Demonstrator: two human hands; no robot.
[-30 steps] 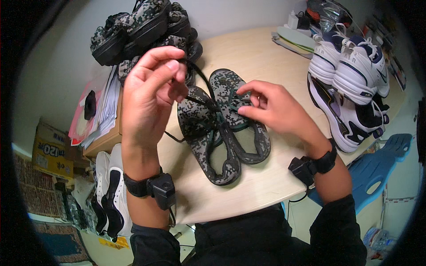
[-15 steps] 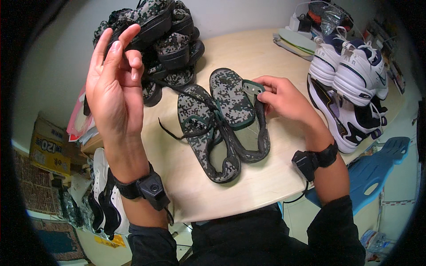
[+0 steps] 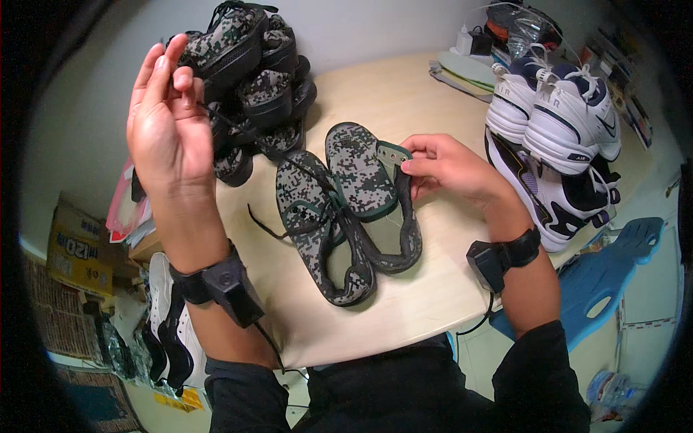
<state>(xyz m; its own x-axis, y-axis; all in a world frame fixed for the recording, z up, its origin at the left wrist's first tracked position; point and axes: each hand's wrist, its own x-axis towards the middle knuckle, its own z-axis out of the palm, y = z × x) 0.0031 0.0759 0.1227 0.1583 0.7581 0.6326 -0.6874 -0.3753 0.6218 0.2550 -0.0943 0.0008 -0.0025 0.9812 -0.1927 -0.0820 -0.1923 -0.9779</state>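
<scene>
Since a second earlier, the left hand (image 3: 172,126) had moved up and outward, away from above the pair, and the right hand (image 3: 451,173) had gone from hovering over the right camouflage shoe (image 3: 350,155) to gripping its eyelet flap (image 3: 392,153). That thumb and fingers were clamped on the flap, which stood folded outward, with bare eyelets showing. The left hand was raised beside a pile of camouflage shoes (image 3: 245,54), two fingers pointing up and the thumb close to them; whether they pinched a lace could not be told.

The right shoe lay sole down on the pale wooden table (image 3: 433,299), touching the left camouflage shoe (image 3: 302,184), toes pointing away from the person.

It would likely handle as light and soft in the upper, floppy around the collar, firmer along the sole, with little slip or risk of breaking. The flap edge seemed a good place to hold, the heel a steadier one.

It looked pixel-patterned in grey, black and dark green, with a green-edged tongue (image 3: 372,191) and a dark padded collar. A black lace (image 3: 264,225) trailed beside the left shoe.
</scene>
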